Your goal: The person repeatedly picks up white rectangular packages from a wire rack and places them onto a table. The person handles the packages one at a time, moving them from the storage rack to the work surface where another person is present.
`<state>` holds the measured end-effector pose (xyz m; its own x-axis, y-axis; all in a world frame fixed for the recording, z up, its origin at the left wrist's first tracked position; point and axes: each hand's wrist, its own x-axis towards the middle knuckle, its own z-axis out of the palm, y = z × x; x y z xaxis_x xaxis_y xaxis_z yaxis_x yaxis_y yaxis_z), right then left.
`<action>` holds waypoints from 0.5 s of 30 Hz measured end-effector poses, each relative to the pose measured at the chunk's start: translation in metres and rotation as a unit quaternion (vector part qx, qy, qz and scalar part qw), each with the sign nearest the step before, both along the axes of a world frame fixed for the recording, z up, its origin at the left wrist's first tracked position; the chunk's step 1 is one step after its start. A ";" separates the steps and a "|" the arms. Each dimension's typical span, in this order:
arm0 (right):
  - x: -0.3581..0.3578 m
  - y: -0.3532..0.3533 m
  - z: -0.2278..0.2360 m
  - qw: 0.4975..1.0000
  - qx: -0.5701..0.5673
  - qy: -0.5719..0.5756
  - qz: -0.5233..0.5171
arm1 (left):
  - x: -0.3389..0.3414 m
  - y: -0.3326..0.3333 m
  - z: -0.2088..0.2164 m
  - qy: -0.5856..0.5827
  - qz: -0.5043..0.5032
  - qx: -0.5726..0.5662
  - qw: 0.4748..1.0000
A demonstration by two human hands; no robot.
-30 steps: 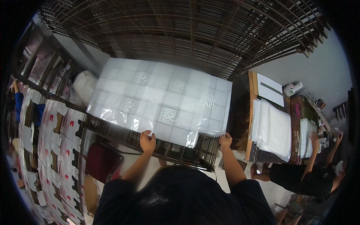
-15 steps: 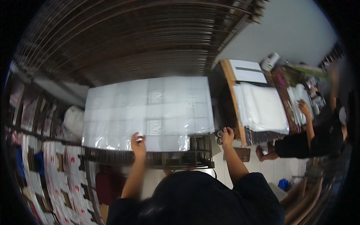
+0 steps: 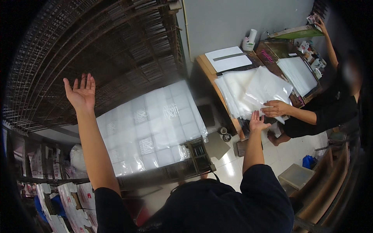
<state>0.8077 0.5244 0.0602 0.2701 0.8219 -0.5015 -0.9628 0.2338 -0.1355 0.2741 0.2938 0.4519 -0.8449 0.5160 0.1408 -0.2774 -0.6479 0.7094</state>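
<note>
The left grip is released, palm up and fingers spread, holding nothing; it is lifted in front of the tall wire rack. The right grip is also released, fingers spread, just off the near edge of the wooden tabletop. Its fingertips come up to a clear sheet and to a co-worker's hand; whether they touch either, I cannot tell.

That clear sheet lies slanted over the stack of sheets, its lower corner at the tabletop's near edge, with the co-worker's hand over its near side. Farther left, printed sheets lie flat on a low metal rack, reaching its right edge.

The likeliest trouble, I judge, is at the crowded near edge of the tabletop: two people's hands meet at one thin sheet, so an unmatched tug could crease it or drag the loose stack over the edge, toward the cans on the floor. The co-worker's other hand is up at a raised green-edged frame, which could drop if attention goes to the sheet. Lowering the left arm carelessly could brush the printed sheets and smear or shift them.
</note>
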 end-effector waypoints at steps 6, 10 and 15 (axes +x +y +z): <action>-0.005 -0.005 -0.028 0.995 0.086 0.044 0.000 | 0.017 0.006 0.016 -0.027 0.194 -0.087 0.977; -0.015 -0.002 -0.018 0.997 -0.047 -0.006 0.054 | -0.015 -0.009 0.026 0.007 0.144 -0.056 0.988; 0.016 0.051 -0.083 0.978 -0.124 -0.151 0.079 | -0.017 -0.005 0.048 0.000 0.052 0.073 0.996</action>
